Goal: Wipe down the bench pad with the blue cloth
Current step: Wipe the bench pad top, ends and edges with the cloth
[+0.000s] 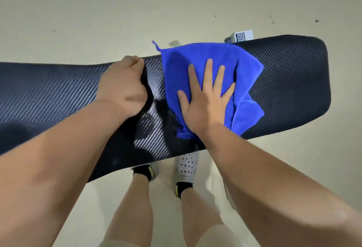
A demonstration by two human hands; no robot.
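A long black bench pad (290, 82) with a woven carbon-look surface runs across the view from left to right. A blue cloth (197, 56) lies spread on its middle-right part, reaching the far edge. My right hand (205, 100) presses flat on the cloth with straight, spread fingers. My left hand (123, 86) rests on the pad just left of the cloth, its fingers curled over the pad's far edge and gripping it.
A pale floor (98, 11) surrounds the bench. A small white box with a QR code (240, 36) shows behind the pad's far edge at the right. My legs and white perforated shoes (187, 165) stand under the pad's near edge.
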